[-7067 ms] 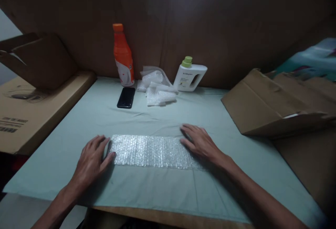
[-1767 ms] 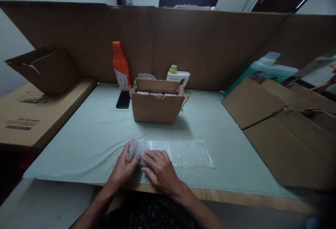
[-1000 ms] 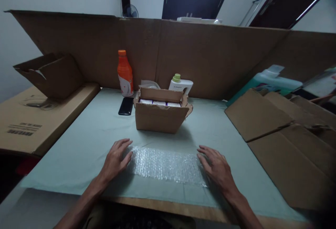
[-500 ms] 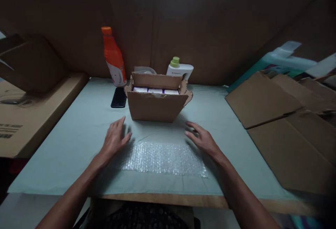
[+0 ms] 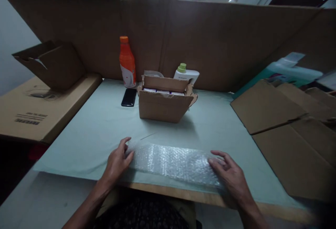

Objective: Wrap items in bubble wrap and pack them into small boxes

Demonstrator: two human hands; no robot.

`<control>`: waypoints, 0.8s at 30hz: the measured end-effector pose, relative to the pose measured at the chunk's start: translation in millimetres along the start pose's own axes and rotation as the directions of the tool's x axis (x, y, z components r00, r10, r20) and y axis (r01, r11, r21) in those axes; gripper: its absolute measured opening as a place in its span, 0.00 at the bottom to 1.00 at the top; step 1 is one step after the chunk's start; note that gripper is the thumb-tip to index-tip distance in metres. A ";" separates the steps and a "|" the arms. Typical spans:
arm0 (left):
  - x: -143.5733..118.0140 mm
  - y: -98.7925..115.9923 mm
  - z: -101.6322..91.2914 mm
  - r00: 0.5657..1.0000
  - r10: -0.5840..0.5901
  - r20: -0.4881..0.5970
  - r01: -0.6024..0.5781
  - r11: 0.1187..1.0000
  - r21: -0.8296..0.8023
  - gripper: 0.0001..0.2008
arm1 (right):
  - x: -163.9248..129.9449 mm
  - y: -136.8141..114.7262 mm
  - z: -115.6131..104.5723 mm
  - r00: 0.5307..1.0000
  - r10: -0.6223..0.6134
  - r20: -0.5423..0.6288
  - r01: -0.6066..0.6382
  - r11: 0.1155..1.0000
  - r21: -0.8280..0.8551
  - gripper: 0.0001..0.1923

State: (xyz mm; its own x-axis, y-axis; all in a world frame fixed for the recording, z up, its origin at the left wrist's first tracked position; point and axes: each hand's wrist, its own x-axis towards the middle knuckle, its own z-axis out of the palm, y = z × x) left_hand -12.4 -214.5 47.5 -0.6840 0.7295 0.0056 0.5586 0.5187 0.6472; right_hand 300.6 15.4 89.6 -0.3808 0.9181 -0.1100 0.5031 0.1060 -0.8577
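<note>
Over green cloth (image 5: 102,127) before a cardboard wall (image 5: 223,43), the left hand (image 5: 116,161) and right hand (image 5: 232,177) hold bubble wrap (image 5: 173,161).

2 bare hands (image 5: 117,164) (image 5: 233,178) | 1 long clear bubble-wrap strip (image 5: 173,162) | 1 brown cardboard box (image 5: 164,107) holding 3 white-topped packs (image 5: 163,92) | 1 black phone (image 5: 128,97) | 1 orange-and-white bottle (image 5: 127,62) | 1 white green-capped bottle (image 5: 186,74)

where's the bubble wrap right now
Low centre in the head view, the bubble wrap is between left hand and right hand, near the front table edge.

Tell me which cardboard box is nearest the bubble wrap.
The open box standing just behind the bubble wrap; the left-side boxes and right-side cardboard are farther from it.
</note>
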 end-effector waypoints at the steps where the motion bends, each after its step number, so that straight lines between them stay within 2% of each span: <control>1: 0.4 3.4 2.1 1.000 0.013 0.023 -0.013 1.000 -0.010 0.30 | -0.7 -5.8 -7.7 0.999 0.018 -0.034 -0.018 1.000 0.011 0.29; 3: -0.1 9.0 5.6 0.999 0.042 0.004 -0.042 0.999 -0.033 0.37 | -2.5 -21.7 -16.3 0.998 0.022 -0.065 -0.022 1.000 0.000 0.33; 5: -2.8 13.2 5.9 0.993 0.070 -0.091 -0.079 0.993 -0.092 0.35 | -5.2 -41.7 -9.2 1.000 0.002 0.000 -0.002 1.000 0.005 0.35; 7: -7.0 17.1 2.9 0.980 0.070 -0.189 -0.104 0.979 -0.174 0.29 | -7.8 -61.5 16.4 0.990 -0.048 0.133 0.041 0.997 0.058 0.36; 8: -8.9 19.2 1.2 0.979 0.053 -0.196 -0.099 0.968 -0.230 0.27 | -8.8 -69.9 34.8 0.975 -0.080 0.206 0.061 0.993 0.097 0.35; 9: -10.3 21.6 0.3 0.987 0.029 -0.158 -0.077 0.950 -0.304 0.25 | -9.6 -76.8 55.4 0.955 -0.107 0.276 0.070 0.988 0.139 0.35; 12: -8.4 29.6 5.4 0.995 -0.016 0.097 0.065 0.846 -0.529 0.29 | -11.2 -87.6 113.3 0.873 -0.139 0.468 0.013 0.965 0.261 0.36; 14: -2.3 33.9 13.9 0.981 -0.017 0.195 0.123 0.830 -0.544 0.33 | -12.4 -87.0 133.9 0.831 -0.169 0.530 -0.011 0.947 0.320 0.35; 15: 1.2 35.3 18.0 0.980 -0.022 0.199 0.124 0.847 -0.517 0.34 | -13.0 -85.0 136.7 0.831 -0.193 0.522 0.008 0.942 0.335 0.32; 17: 6.3 35.9 22.5 0.983 -0.028 0.182 0.109 0.885 -0.452 0.32 | -13.7 -79.3 129.5 0.858 -0.237 0.456 0.104 0.949 0.298 0.24; 20: 4.5 31.3 17.2 0.990 0.002 0.141 0.047 0.938 -0.342 0.29 | -14.0 -69.7 107.5 0.893 -0.325 0.312 0.315 0.945 0.083 0.15; 22: 0.3 25.3 8.9 0.992 0.033 0.121 -0.006 0.977 -0.215 0.30 | -14.2 -62.5 100.4 0.864 -0.425 0.271 0.455 0.889 -0.058 0.13; 24: -1.6 18.8 1.5 0.993 0.028 0.114 -0.019 0.996 -0.083 0.30 | -14.2 -54.1 103.6 0.810 -0.518 0.275 0.570 0.805 -0.161 0.12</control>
State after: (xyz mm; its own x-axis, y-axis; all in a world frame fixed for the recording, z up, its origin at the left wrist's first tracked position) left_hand -0.1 -205.3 58.4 -0.6099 0.7900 -0.0628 0.5306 0.4660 0.7080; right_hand 198.4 -43.0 85.5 -0.7827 0.5833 0.2173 0.3130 0.6706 -0.6725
